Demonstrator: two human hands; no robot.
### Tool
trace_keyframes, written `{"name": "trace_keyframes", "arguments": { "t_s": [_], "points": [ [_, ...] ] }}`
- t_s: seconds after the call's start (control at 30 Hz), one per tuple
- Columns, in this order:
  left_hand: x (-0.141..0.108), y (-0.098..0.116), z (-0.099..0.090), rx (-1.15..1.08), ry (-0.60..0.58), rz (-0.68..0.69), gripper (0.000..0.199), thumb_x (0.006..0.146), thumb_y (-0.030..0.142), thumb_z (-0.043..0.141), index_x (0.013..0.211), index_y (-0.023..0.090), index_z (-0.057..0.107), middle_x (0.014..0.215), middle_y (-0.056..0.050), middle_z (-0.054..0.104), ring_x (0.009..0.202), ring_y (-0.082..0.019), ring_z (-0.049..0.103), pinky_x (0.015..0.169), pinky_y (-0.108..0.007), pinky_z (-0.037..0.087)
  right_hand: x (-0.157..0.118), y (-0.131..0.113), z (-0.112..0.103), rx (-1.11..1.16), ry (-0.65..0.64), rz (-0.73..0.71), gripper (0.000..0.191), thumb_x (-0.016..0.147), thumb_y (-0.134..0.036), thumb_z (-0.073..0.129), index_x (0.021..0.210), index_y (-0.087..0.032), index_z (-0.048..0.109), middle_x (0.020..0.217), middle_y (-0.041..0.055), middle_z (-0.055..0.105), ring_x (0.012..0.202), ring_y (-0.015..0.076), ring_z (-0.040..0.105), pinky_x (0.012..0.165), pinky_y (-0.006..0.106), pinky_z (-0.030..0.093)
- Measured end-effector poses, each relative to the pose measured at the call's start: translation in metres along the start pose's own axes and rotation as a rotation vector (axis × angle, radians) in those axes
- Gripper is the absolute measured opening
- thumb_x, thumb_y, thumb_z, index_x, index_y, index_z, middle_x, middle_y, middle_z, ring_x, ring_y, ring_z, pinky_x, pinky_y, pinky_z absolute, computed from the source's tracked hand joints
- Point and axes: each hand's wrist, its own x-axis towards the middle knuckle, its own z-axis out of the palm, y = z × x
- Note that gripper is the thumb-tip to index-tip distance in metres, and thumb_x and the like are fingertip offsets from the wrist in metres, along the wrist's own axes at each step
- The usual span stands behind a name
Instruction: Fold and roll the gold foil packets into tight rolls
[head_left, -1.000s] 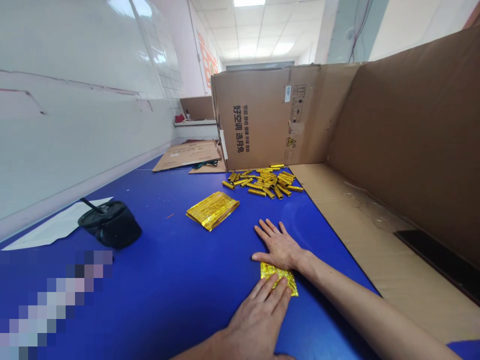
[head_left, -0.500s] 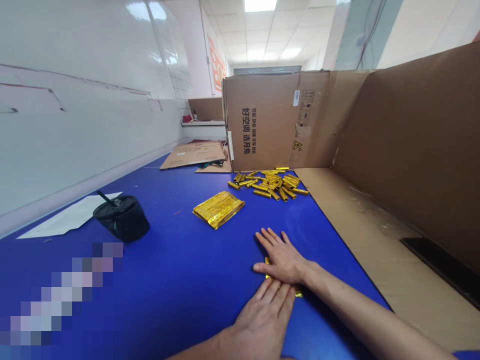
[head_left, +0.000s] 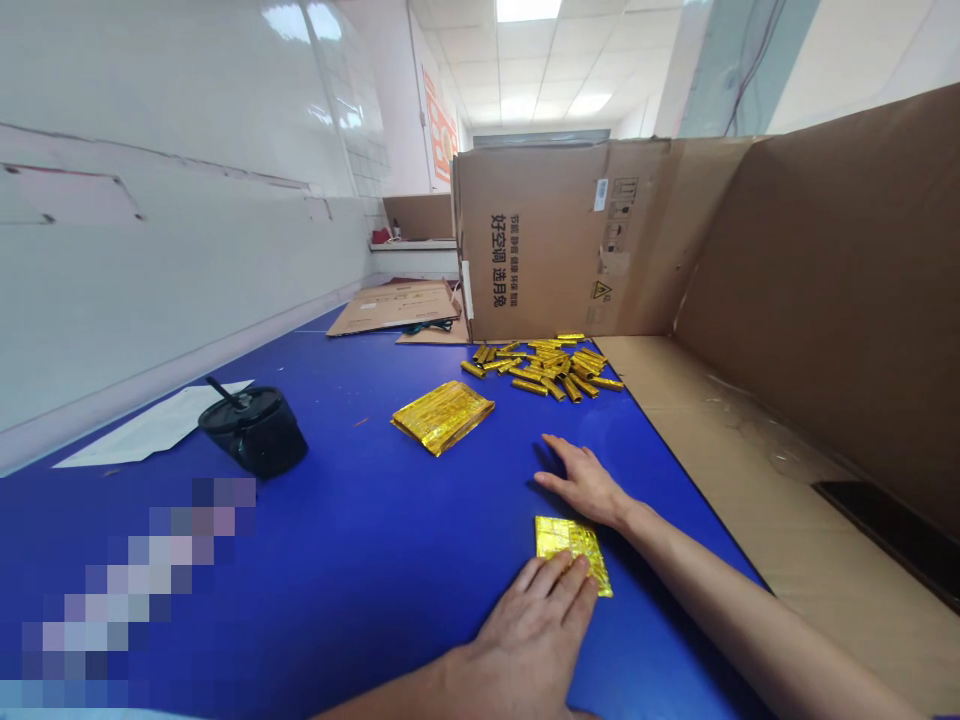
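A small flat packet of gold foil [head_left: 571,550] lies on the blue table [head_left: 352,560] close to me. My left hand [head_left: 534,630] rests flat with its fingertips on the packet's lower edge. My right hand [head_left: 585,485] lies palm down on the table just beyond the packet, not touching it. Farther off is a larger folded gold foil bundle [head_left: 442,417]. Behind that, a loose heap of several gold foil rolls [head_left: 547,367] sits against a cardboard box [head_left: 540,240].
A black lidded cup with a straw [head_left: 255,432] stands on the table's left, beside a white paper sheet [head_left: 157,425]. A tall cardboard panel [head_left: 825,250] and a flat cardboard sheet [head_left: 750,430] lie along the right. Flattened cardboard [head_left: 394,308] lies at the far end.
My right hand has lifted off the foil packet and moved to the far side, leaving the packet uncovered. My left hand stays on its lower edge.
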Motion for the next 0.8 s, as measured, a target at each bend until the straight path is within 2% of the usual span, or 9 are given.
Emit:
{"name": "trace_keyframes", "arguments": {
  "t_s": [0.07,0.13,0.17,0.23,0.3,0.4,0.47,0.6,0.8],
  "points": [
    [0.001,0.001,-0.01,-0.073,0.021,-0.022,0.082,0.067,0.063,0.046,0.13,0.015,0.024,0.136,-0.011,0.024,0.124,-0.026,0.019,0.1,-0.041,0.017,-0.02,0.0,-0.012,0.033,0.022,-0.021,0.051,0.081,-0.048,0.035,0.121,-0.017,0.041,0.124,0.0105,0.045,0.114,0.0218,0.039,0.092,0.037,0.03],
    [0.003,-0.002,-0.02,-0.146,0.049,-0.046,0.077,0.067,0.053,0.053,0.13,0.019,0.023,0.133,-0.009,0.029,0.122,-0.024,0.024,0.099,-0.038,0.022,-0.043,-0.002,-0.023,0.061,-0.002,-0.063,0.031,0.083,-0.041,0.037,0.094,-0.02,0.057,0.103,0.0063,0.057,0.099,0.0187,0.049,0.085,0.032,0.036],
    [0.005,-0.004,-0.024,-0.18,0.064,-0.062,0.074,0.069,0.045,0.055,0.13,0.02,0.021,0.133,-0.008,0.03,0.121,-0.023,0.026,0.098,-0.037,0.024,-0.054,-0.004,-0.027,0.097,-0.01,-0.081,0.026,0.083,-0.037,0.038,0.081,-0.02,0.058,0.09,0.0052,0.059,0.088,0.0175,0.052,0.078,0.03,0.039],
    [0.009,-0.01,-0.029,-0.237,0.091,-0.098,0.06,0.071,0.03,0.054,0.124,0.021,0.028,0.127,-0.006,0.036,0.116,-0.02,0.034,0.095,-0.034,0.029,-0.072,-0.008,-0.033,0.144,-0.046,-0.11,0.021,0.083,-0.029,0.04,0.07,-0.02,0.055,0.077,0.003,0.057,0.076,0.0153,0.052,0.069,0.027,0.041],
    [0.012,-0.016,-0.031,-0.251,0.114,-0.123,0.042,0.071,0.02,0.052,0.111,0.019,0.039,0.115,-0.005,0.045,0.107,-0.018,0.042,0.09,-0.031,0.034,-0.084,-0.011,-0.036,0.155,-0.11,-0.153,0.016,0.081,-0.027,0.045,0.069,-0.02,0.053,0.075,0.0017,0.055,0.074,0.0148,0.051,0.066,0.027,0.04],
    [0.016,-0.021,-0.03,-0.214,0.136,-0.133,0.026,0.07,0.014,0.049,0.095,0.018,0.045,0.103,-0.003,0.048,0.098,-0.016,0.046,0.085,-0.028,0.038,-0.089,-0.014,-0.039,0.069,-0.185,-0.223,0.012,0.079,-0.026,0.048,0.071,-0.021,0.056,0.077,0.0018,0.054,0.076,0.0166,0.048,0.068,0.029,0.038],
    [0.018,-0.022,-0.028,-0.178,0.131,-0.137,0.023,0.071,0.013,0.047,0.093,0.019,0.046,0.102,-0.003,0.048,0.095,-0.016,0.047,0.084,-0.027,0.038,-0.089,-0.015,-0.04,0.012,-0.207,-0.249,0.01,0.078,-0.025,0.049,0.077,-0.023,0.059,0.08,0.0024,0.054,0.078,0.0178,0.047,0.07,0.031,0.037],
    [0.023,-0.023,-0.023,-0.094,0.092,-0.114,0.02,0.078,0.016,0.04,0.095,0.019,0.05,0.106,-0.005,0.047,0.098,-0.018,0.046,0.085,-0.029,0.037,-0.09,-0.017,-0.037,-0.04,-0.186,-0.267,0.019,0.081,-0.022,0.045,0.089,-0.028,0.061,0.082,0.0034,0.053,0.078,0.0184,0.046,0.069,0.032,0.036],
    [0.025,-0.028,-0.015,0.09,0.179,-0.061,0.015,0.081,0.021,0.043,0.088,0.019,0.056,0.095,-0.004,0.051,0.092,-0.018,0.046,0.085,-0.033,0.036,-0.091,-0.019,-0.029,-0.069,-0.131,-0.273,0.024,0.084,-0.021,0.039,0.082,-0.024,0.063,0.079,0.0045,0.053,0.075,0.017,0.047,0.066,0.03,0.036]
  ]
}}
